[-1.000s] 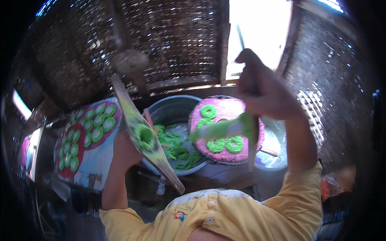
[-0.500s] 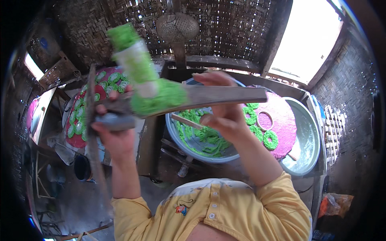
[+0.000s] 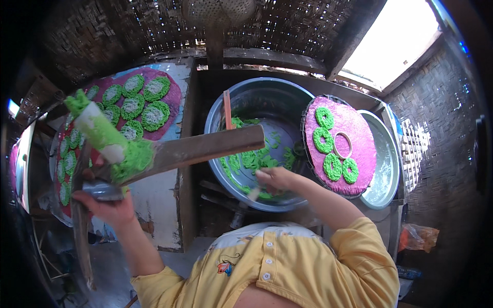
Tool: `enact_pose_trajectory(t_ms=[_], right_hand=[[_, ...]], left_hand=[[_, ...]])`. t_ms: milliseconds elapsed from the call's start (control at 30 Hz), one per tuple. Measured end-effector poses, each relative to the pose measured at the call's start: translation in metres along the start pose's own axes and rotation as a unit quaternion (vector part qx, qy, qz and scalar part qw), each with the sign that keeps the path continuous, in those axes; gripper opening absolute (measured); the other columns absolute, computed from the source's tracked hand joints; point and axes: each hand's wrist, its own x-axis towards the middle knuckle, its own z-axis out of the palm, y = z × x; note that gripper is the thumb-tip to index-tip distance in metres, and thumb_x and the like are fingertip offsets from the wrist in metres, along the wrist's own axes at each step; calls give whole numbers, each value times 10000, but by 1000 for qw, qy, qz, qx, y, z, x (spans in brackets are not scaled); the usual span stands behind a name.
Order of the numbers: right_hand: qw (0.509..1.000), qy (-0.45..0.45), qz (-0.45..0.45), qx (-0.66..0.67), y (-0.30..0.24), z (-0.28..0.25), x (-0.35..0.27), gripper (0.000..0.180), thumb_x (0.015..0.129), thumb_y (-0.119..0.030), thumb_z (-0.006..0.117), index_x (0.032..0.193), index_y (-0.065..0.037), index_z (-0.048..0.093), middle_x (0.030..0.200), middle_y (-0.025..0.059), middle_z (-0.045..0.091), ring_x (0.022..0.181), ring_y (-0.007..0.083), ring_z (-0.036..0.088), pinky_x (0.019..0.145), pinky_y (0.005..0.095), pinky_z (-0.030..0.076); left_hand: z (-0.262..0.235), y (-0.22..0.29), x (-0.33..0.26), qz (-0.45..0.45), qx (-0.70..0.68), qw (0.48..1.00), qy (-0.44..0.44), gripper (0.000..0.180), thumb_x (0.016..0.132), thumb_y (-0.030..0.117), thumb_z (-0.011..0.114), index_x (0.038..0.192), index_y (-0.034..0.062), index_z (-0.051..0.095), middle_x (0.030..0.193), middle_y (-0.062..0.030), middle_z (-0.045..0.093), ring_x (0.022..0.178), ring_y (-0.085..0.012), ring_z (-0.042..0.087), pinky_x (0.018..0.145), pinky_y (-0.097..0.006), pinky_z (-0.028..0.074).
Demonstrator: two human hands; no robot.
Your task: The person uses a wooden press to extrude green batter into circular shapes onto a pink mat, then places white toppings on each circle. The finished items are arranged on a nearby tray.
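In my left hand is a wooden lever press, gripped around its grey metal cylinder. A pale plunger smeared with green dough stands up from the press, and green dough clings around its base. Over the near side of a large grey-blue basin, my right hand is closed, with the blurred end of a pale stick showing below the fingers. Green dough is smeared inside the basin. An orange-brown stick leans at its far left wall.
A round pink tray at the right bears several green dough rings and a plain hoop. Behind it stands a pale green basin. Green lacy rounds cover pink trays at the left, beside a white table surface.
My left hand has swung the press to the left and lower. My right hand has come away from the lever and down to the basin's near side. The view has shifted.
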Motion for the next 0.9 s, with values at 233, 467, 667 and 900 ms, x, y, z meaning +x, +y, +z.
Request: enact_pose_trajectory(t_ms=[233,467,667,900], right_hand=[[988,126,57,73,43,-3,-46,345,905,-280,530,1186,-80,510,783,114,602,629,171,593,529,307,496],[931,108,218,273,14,-1,-48,455,925,-359,500,1229,-21,476,806,86,578,504,128,466,455,283,440],[940,110,177,270,1,8,7,534,881,-507,517,1193,-74,528,798,62,556,499,116,441,446,280,412],[918,128,103,361,6,11,25,443,904,-382,546,1232,-87,511,741,40,513,464,108,408,405,281,363]], left_hand=[[0,11,-7,149,102,946,268,582,857,585,462,1136,85,567,1261,-65,528,1219,-262,439,1054,-495,293],[-1,19,-10,10,-23,999,-41,667,877,582,436,1266,40,433,1307,-99,451,1210,-271,428,1037,-423,323],[-7,21,-20,2,-143,982,125,735,820,622,504,1283,56,429,1299,-111,450,1181,-274,440,1030,-413,319],[-10,22,-22,10,17,1000,2,569,855,589,476,1186,129,524,1274,-26,489,1192,-230,438,1028,-465,311]])
